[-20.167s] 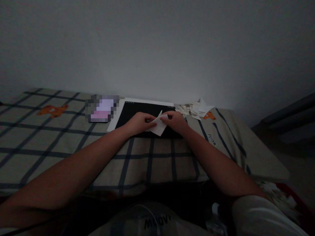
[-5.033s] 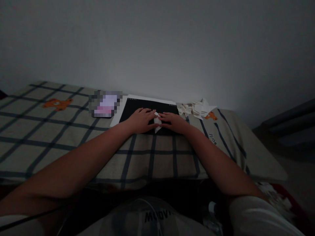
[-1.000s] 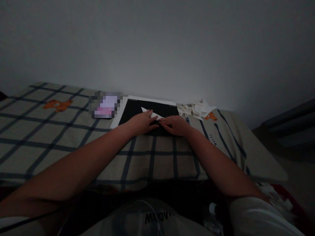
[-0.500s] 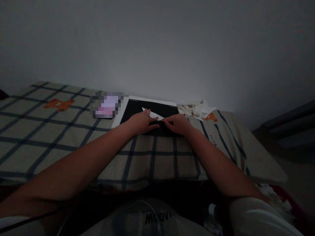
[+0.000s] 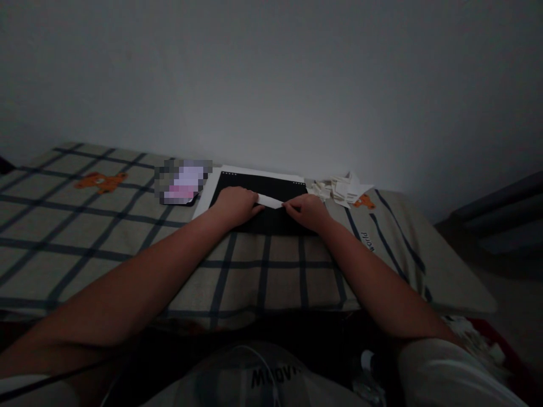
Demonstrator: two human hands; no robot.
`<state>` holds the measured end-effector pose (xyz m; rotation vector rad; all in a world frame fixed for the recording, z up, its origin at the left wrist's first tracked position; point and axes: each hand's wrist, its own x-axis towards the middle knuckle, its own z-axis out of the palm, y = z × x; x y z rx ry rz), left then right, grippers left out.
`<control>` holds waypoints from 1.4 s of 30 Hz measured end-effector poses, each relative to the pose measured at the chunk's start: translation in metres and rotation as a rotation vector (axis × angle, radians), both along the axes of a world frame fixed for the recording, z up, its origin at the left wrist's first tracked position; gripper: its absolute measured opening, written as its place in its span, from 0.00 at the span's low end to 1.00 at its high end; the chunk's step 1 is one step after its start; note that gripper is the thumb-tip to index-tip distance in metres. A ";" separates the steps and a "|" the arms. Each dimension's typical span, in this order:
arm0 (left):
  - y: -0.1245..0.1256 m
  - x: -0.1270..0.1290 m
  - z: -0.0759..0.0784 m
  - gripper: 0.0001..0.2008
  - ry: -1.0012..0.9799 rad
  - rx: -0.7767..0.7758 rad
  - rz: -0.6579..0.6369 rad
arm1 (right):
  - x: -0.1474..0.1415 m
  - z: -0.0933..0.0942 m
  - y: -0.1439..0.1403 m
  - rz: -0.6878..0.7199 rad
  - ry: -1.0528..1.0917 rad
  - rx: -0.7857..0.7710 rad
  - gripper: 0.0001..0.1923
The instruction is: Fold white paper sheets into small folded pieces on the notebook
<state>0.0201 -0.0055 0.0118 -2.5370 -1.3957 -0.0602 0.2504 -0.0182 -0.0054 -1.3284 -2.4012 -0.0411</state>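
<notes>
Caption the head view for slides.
Left hand and right hand at opposite ends of a white paper strip, over a black sheet, folded paper pieces to the right.

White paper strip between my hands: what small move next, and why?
Perhaps press along the bare middle of the white paper strip with your left hand: it covers the left end, your right hand seems to pinch the right tip, and no finger lies on the stretch between, over the black sheet.
</notes>
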 end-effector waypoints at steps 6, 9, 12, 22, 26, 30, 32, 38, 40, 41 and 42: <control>0.000 -0.001 0.002 0.22 -0.011 0.057 0.020 | 0.009 -0.005 0.007 0.054 0.010 0.070 0.15; -0.001 -0.002 0.003 0.22 -0.036 0.058 -0.038 | 0.010 -0.007 0.009 0.091 -0.010 0.095 0.17; -0.003 -0.001 0.003 0.21 -0.065 0.059 -0.081 | 0.009 -0.009 0.009 0.116 -0.031 0.090 0.18; -0.003 -0.001 0.000 0.21 -0.108 0.006 -0.117 | 0.010 -0.009 0.010 0.135 -0.022 0.069 0.15; -0.004 0.000 0.003 0.20 -0.140 0.005 -0.153 | 0.008 -0.009 0.012 0.106 0.027 0.072 0.17; -0.005 0.001 0.006 0.20 -0.166 0.034 -0.150 | 0.006 -0.007 0.010 0.090 0.149 0.050 0.18; -0.005 0.001 0.006 0.18 -0.189 0.056 -0.137 | 0.006 -0.006 0.009 0.082 0.218 0.032 0.18; 0.000 -0.002 0.000 0.13 -0.316 0.104 -0.163 | 0.008 -0.008 0.009 0.128 0.341 0.007 0.11; 0.003 -0.004 -0.002 0.11 -0.356 0.126 -0.203 | 0.009 -0.008 0.009 0.172 0.330 0.007 0.08; 0.004 -0.004 -0.003 0.10 -0.374 0.140 -0.219 | 0.009 -0.008 0.010 0.191 0.323 0.014 0.08; 0.004 -0.004 -0.004 0.09 -0.391 0.155 -0.232 | 0.009 -0.008 0.010 0.207 0.321 0.028 0.07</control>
